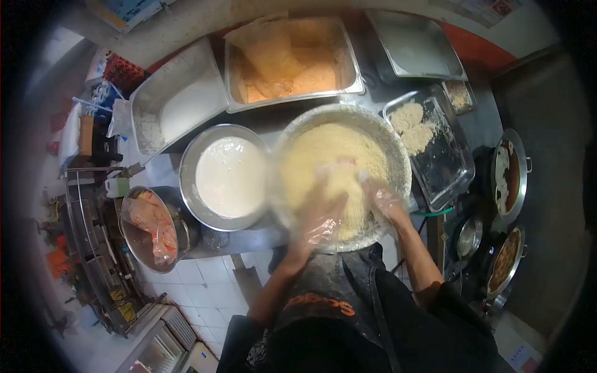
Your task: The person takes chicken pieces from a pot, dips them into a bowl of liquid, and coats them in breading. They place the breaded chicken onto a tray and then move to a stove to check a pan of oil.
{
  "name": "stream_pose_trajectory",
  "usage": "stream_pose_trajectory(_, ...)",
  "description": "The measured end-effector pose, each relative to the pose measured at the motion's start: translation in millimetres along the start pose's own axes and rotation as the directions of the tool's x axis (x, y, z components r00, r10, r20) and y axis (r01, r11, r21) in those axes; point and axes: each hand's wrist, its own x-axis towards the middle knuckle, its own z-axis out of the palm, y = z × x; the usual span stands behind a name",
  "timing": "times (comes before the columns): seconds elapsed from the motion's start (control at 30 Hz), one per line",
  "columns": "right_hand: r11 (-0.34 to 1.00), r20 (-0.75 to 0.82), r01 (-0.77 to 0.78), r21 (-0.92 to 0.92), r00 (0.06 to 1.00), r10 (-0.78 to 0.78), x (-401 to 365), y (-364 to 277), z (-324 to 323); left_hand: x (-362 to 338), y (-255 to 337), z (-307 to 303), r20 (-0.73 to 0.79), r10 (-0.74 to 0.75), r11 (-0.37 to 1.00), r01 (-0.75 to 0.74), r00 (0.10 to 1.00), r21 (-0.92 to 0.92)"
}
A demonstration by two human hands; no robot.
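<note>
Metal table (273, 123) and pale floor tiles (211, 276) surrounded a wide basin (403, 155) of yellow crumbs (329, 140). Inside it, the left hand (324, 217) and right hand (382, 198), both in clear plastic gloves, touched the crumbs, a blurred pale piece (346, 161) near their fingertips. Whether either hand was wide, narrow or gripping could not be told. A bowl (188, 186) of white batter (229, 176) stood just left of the basin, a dish (444, 177) to its right.

White floor tiles (208, 273), seemingly glossy.
</note>
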Motion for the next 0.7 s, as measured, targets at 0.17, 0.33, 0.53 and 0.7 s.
stream_pose_trajectory(0.17,0.880,0.084,0.280,-0.383,0.960,-0.269,48,91,81,11,-4,3,0.081,-0.091,-0.093,-0.089,0.993,0.992)
stream_pose_trajectory(0.33,0.921,0.147,-0.225,0.319,0.971,0.186,2,29,51,1,-63,-53,-0.091,-0.287,0.957,0.289,0.954,0.006)
stream_pose_trajectory(0.53,0.934,-0.358,0.333,-0.126,0.863,-0.356,-19,-31,-6,19,18,4,0.098,0.394,0.440,-0.282,0.914,0.853)
stream_pose_trajectory(0.7,0.916,-0.260,0.324,-0.238,0.887,-0.381,18,-41,-26,52,-65,-39,-0.117,0.275,0.492,-0.035,0.954,0.870)
